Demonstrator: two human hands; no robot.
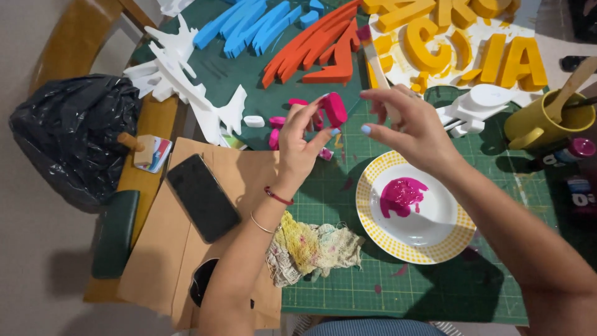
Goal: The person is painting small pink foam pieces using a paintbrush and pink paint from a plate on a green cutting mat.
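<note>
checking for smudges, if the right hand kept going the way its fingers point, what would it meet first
The right hand points left, fingers aimed at the magenta foam piece pinched by the left hand. That piece would likely come first, though depth between them is hard to judge from above.

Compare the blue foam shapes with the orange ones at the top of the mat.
The blue foam shapes are lighter in tone and lie further left; the orange shapes lie right of them, nearer the yellow letters. The blue ones run out of frame at the top. Both are long, slanted, painted pieces lying flat on the mat.
</note>
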